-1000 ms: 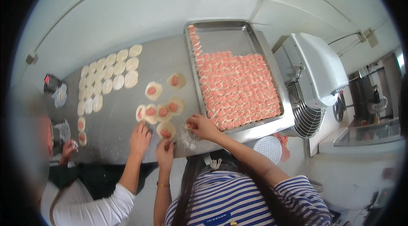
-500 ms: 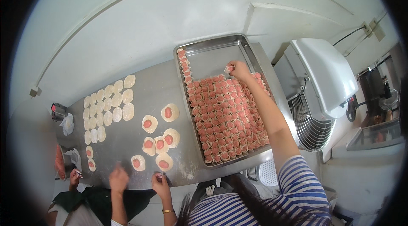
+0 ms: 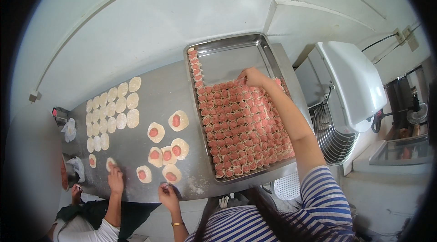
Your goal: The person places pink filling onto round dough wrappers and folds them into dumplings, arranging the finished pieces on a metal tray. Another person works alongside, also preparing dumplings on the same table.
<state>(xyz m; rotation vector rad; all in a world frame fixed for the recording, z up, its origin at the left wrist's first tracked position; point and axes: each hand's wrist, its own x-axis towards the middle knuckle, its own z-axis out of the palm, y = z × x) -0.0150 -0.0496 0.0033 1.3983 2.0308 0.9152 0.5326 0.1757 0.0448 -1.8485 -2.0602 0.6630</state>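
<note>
My right hand point(image 3: 253, 78) reaches over a large metal tray point(image 3: 268, 55). Its fingers close around an open-topped dumpling at the far edge of the packed rows. These dumplings point(image 3: 241, 126) have pink meat filling showing on top and fill the tray's near part; a single column runs up its left side. Close to the table's front edge, my left hand point(image 3: 168, 196), with a bracelet at the wrist, is closed; what its fingers pinch is too small to make out. Just beyond it lies a round wrapper point(image 3: 172, 174) with a lump of filling, among several others.
Rows of plain wrappers point(image 3: 111, 110) lie on the steel table point(image 3: 154, 87). At left, a co-worker's hand point(image 3: 115, 179) touches a wrapper, and the other hand point(image 3: 76, 189) is at the table's edge. A white mixer point(image 3: 348, 87) with a wire guard stands right of the table.
My right hand has lowered the dumpling from above the tray to the rows' far edge. My left hand stays near the table's edge. The co-worker's hand has shifted left onto a wrapper.
</note>
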